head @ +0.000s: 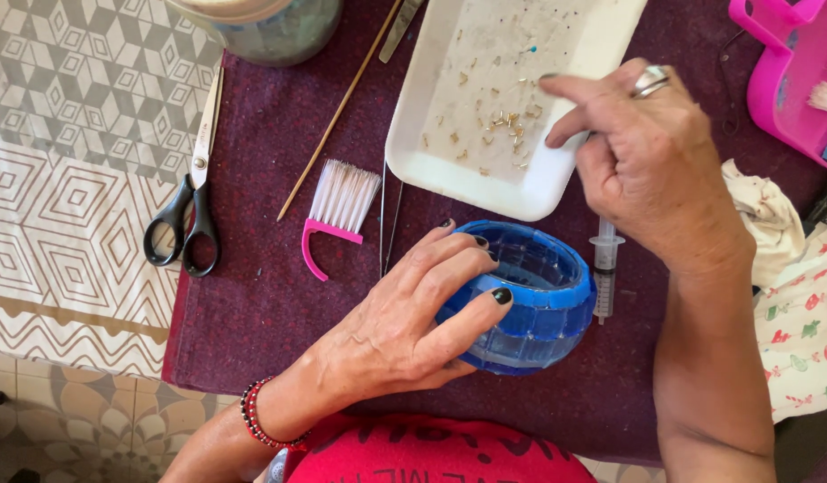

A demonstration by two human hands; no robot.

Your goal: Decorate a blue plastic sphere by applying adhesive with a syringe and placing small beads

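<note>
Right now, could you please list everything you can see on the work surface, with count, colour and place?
bangle: one, translucent blue, centre, on the cloth
foam tray: one, white, top centre
small metal bits: many, gold, scattered in the tray
syringe: one, clear, right of the bangle
brush: one, pink handle, white bristles, left of the tray
scissors: one pair, black handles, left edge of the cloth
wooden stick: one, tan, slanting beside the tray
jar: one, greenish, top left
plastic holder: one, pink, top right
cloth mat: one, maroon, under everything
left hand: wraps the bangle, dark nails, red bead bracelet
right hand: over the tray, silver ring, fingertips pinched
</note>
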